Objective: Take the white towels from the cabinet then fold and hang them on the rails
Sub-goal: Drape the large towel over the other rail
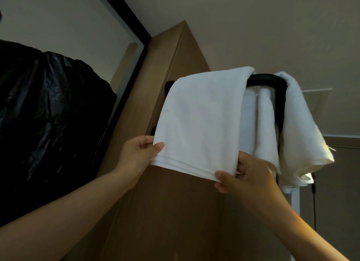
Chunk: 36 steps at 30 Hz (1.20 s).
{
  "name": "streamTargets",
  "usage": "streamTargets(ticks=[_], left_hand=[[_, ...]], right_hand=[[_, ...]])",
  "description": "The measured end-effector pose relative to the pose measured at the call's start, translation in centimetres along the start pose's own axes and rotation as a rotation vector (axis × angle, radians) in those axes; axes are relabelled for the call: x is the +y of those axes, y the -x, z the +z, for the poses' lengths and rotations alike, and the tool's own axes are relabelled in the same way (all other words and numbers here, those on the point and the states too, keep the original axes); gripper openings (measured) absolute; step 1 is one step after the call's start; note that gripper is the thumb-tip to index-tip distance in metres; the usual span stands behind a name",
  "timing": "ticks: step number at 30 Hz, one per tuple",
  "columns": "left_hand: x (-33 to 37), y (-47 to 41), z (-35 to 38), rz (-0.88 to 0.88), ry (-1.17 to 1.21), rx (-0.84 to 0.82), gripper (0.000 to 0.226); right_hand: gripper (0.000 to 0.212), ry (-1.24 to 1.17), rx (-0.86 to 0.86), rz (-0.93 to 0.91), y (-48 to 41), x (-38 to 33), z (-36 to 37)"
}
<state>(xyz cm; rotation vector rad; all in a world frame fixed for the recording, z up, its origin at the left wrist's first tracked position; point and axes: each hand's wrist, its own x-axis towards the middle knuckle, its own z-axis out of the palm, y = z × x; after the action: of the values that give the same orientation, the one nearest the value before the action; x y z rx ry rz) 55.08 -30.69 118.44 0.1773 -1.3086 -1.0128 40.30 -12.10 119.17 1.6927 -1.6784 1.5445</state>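
A folded white towel point(200, 120) hangs over a black rail point(266, 80) fixed to the side of a tall brown cabinet point(171, 202). My left hand point(140, 153) pinches the towel's lower left corner between thumb and fingers. My right hand point(247, 173) pinches its lower right corner. A second white towel point(300, 128) is draped over the rail's right bend, and more white cloth point(265, 128) hangs between the two.
A shiny black plastic sheet point(48, 114) fills the left side. A black-framed panel point(124, 13) runs along the cabinet's left. Beige ceiling and wall lie behind. A white post point(295, 212) and a thin black cable point(314, 202) stand at the lower right.
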Motion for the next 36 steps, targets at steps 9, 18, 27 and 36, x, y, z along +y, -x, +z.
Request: streamTargets(ticks=[9,18,27,36], left_hand=[[3.4,5.2,2.3,0.638,-0.629,-0.075,0.026],[4.9,7.7,4.9,0.45,-0.676,-0.192,0.059],[6.1,8.7,7.6,0.424,-0.833,-0.126,0.066],[6.5,10.0,10.1,0.467,-1.157,0.029,0.037]], right_hand=[[0.023,0.122,0.025,-0.107,1.3,0.0,-0.3],[0.026,0.103,0.051,-0.253,1.1,1.0,-5.5],[0.043,0.334,0.142,-0.215,0.4,1.4,-8.7],[0.077,-0.031,0.036,-0.042,-2.1,2.6,-7.5]])
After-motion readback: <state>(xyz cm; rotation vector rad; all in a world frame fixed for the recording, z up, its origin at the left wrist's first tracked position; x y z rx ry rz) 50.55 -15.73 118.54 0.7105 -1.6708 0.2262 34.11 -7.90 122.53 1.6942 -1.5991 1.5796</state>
